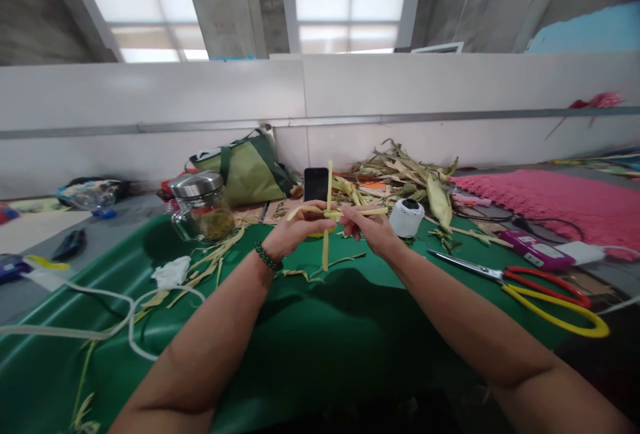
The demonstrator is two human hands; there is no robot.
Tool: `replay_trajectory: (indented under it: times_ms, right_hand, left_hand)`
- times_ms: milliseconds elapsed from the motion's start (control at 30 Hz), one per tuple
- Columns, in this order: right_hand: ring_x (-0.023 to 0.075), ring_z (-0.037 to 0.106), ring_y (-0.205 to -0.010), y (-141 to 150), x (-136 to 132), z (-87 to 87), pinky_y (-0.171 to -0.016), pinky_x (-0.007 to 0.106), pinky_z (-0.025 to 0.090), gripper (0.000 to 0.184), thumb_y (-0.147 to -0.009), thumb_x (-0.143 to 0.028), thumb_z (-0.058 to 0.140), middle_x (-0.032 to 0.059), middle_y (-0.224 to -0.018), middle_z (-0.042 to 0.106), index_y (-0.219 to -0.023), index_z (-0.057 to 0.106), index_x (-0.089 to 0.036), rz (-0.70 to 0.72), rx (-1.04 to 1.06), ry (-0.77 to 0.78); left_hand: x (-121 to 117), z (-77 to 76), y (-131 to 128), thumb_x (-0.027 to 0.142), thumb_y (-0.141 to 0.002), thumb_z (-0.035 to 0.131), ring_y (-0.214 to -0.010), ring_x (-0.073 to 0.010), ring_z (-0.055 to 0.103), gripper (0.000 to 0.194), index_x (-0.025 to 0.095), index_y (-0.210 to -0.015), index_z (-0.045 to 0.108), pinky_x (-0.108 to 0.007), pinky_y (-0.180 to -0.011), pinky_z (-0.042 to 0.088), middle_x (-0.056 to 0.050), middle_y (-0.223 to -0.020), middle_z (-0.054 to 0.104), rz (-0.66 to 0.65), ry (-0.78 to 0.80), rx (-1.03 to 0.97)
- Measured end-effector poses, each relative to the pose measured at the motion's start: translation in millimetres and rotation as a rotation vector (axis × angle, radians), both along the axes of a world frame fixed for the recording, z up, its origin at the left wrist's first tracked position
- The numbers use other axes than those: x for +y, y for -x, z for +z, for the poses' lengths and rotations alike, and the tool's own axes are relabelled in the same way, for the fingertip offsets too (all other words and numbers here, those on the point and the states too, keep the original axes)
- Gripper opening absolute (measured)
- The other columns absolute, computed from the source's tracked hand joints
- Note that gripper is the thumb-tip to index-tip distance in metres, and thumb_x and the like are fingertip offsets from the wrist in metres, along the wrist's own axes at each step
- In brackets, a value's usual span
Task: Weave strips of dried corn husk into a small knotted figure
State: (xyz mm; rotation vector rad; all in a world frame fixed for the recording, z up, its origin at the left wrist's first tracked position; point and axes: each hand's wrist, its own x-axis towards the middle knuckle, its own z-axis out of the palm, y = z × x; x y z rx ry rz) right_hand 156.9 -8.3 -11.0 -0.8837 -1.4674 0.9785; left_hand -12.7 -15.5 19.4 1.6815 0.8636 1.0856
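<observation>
Pale yellow corn husk strips (325, 251) cross one another between my two hands, above the green table cover. One strip stands roughly upright, and others run sideways through the crossing. My left hand (300, 226), with a dark green bead bracelet (268, 256) at the wrist, pinches the crossing from the left. From the other side, my right hand (367, 226) has its fingers closed on the sideways strip. Behind the hands a dark phone (316, 185) stands upright. A white spool of thread (407, 218) is just right of my right hand.
Scissors (500, 275) with red and yellow handles lie at the right. A glass jar (203, 211) and a green bag (250, 171) stand at the left. Corn husks (410, 174) are heaped at the back. A white cable (131, 314), a purple power strip (537, 251) and pink fabric (555, 204) lie around.
</observation>
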Motion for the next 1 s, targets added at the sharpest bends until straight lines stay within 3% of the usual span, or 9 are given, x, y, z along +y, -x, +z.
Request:
replay_trajectory:
  times_ms: [200, 367, 433, 567, 667, 767, 900, 1000]
  right_hand:
    - [0.0075, 0.045, -0.037, -1, -4, 1.1, -0.036, 0.021, 0.035, 0.047, -0.069, -0.060, 0.064, 0.0004, -0.045, 0.056, -0.057, 0.065, -0.014, -0.006, -0.060, -0.065]
    - [0.0082, 0.043, -0.037, -13, 9, 0.6, -0.037, 0.022, 0.032, 0.046, -0.067, -0.059, 0.065, 0.0006, -0.043, 0.054, -0.056, 0.064, -0.014, 0.000, -0.092, 0.030]
    - [0.0103, 0.048, -0.043, -21, 16, 1.6, -0.042, 0.023, 0.037, 0.041, -0.066, -0.055, 0.067, 0.0018, -0.049, 0.058, -0.062, 0.066, -0.014, -0.082, -0.138, -0.012]
    - [0.0172, 0.059, -0.073, -31, 21, 4.9, -0.057, 0.026, 0.044, 0.037, -0.066, -0.045, 0.070, 0.0062, -0.080, 0.068, -0.089, 0.070, -0.016, -0.363, -0.267, -0.296]
    - [0.0139, 0.057, -0.063, -27, 16, 5.6, -0.054, 0.024, 0.043, 0.033, -0.070, -0.045, 0.067, 0.0034, -0.072, 0.067, -0.087, 0.071, -0.016, -0.159, -0.346, -0.301]
    - [0.0110, 0.054, -0.054, -18, 8, 4.7, -0.049, 0.023, 0.043, 0.031, -0.071, -0.046, 0.067, 0.0034, -0.067, 0.067, -0.071, 0.070, -0.015, 0.029, -0.285, -0.255]
    - [0.0099, 0.051, -0.045, -13, 3, 3.5, -0.044, 0.022, 0.041, 0.032, -0.070, -0.046, 0.068, 0.0026, -0.055, 0.063, -0.063, 0.069, -0.015, -0.091, -0.156, -0.223]
    - [0.0094, 0.049, -0.043, -14, 4, 2.4, -0.042, 0.022, 0.041, 0.033, -0.067, -0.047, 0.071, 0.0018, -0.050, 0.060, -0.060, 0.068, -0.015, -0.097, -0.114, -0.160]
  left_hand:
    - [-3, -0.1, -1, 0.039, -0.069, 0.070, -0.067, -0.0168, 0.064, 0.028, 0.012, -0.076, 0.072, -0.024, -0.062, 0.050, -0.005, -0.065, 0.069, 0.053, -0.116, 0.055]
    - [2, 0.7, 9, 0.040, -0.071, 0.070, -0.070, -0.0186, 0.067, 0.033, 0.011, -0.087, 0.070, -0.027, -0.065, 0.052, -0.006, -0.067, 0.070, 0.044, -0.046, 0.069]
    - [4, -0.1, 12, 0.037, -0.073, 0.068, -0.068, -0.0179, 0.067, 0.031, 0.012, -0.091, 0.068, -0.026, -0.065, 0.052, -0.005, -0.068, 0.070, 0.004, -0.051, 0.105]
    - [7, -5.9, 10, 0.035, -0.075, 0.067, -0.064, -0.0150, 0.065, 0.024, 0.015, -0.088, 0.061, -0.024, -0.062, 0.050, 0.000, -0.062, 0.066, -0.033, -0.116, 0.124]
    - [11, -15.8, 3, 0.036, -0.074, 0.067, -0.063, -0.0134, 0.063, 0.023, 0.015, -0.079, 0.060, -0.024, -0.062, 0.050, 0.000, -0.065, 0.064, -0.093, -0.106, 0.106]
    - [13, -24.3, -5, 0.038, -0.074, 0.066, -0.063, -0.0139, 0.063, 0.023, 0.016, -0.079, 0.064, -0.024, -0.061, 0.049, -0.001, -0.069, 0.064, -0.119, -0.115, 0.130]
    - [7, -23.0, -8, 0.034, -0.075, 0.065, -0.061, -0.0157, 0.063, 0.020, 0.015, -0.073, 0.067, -0.024, -0.057, 0.047, -0.003, -0.063, 0.066, -0.066, -0.191, 0.210]
    - [4, -18.7, -5, 0.030, -0.074, 0.065, -0.059, -0.0152, 0.062, 0.016, 0.014, -0.073, 0.067, -0.024, -0.057, 0.048, -0.004, -0.062, 0.067, -0.055, -0.224, 0.248]
